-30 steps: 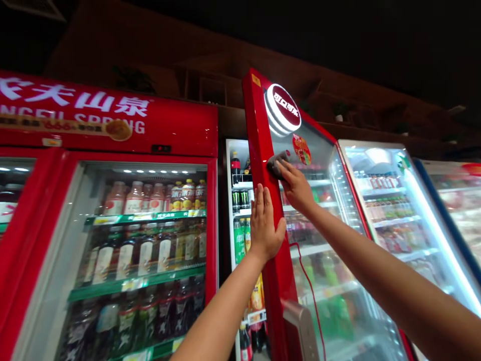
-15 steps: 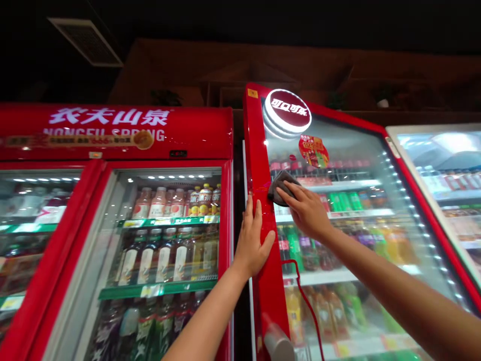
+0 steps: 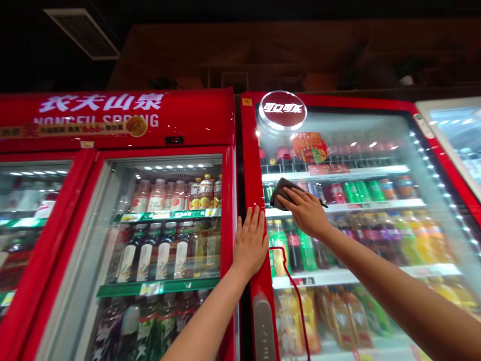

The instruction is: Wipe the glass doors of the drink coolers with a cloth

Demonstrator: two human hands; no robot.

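Observation:
My left hand (image 3: 251, 241) lies flat, fingers stretched out, on the red frame of the right cooler's glass door (image 3: 252, 165), which stands closed against its cabinet. My right hand (image 3: 306, 211) presses a dark grey cloth (image 3: 281, 193) against the door's glass at the level of the canned-drink shelf. A round lit logo sign (image 3: 282, 109) and a coloured sticker (image 3: 308, 145) sit on the glass above the cloth. A grey door handle (image 3: 263, 326) lies below my left hand.
A red cooler with white lettering (image 3: 112, 113) stands to the left, its shelves full of bottles (image 3: 176, 193). A thin red cord (image 3: 293, 296) hangs down the right door's glass. Another lit cooler (image 3: 456, 135) stands at the far right. A ceiling vent (image 3: 82, 30) is overhead.
The right cooler's door has swung from open to closed under my left hand. My right hand with the cloth has slid down the glass from near the logo to the can shelf.

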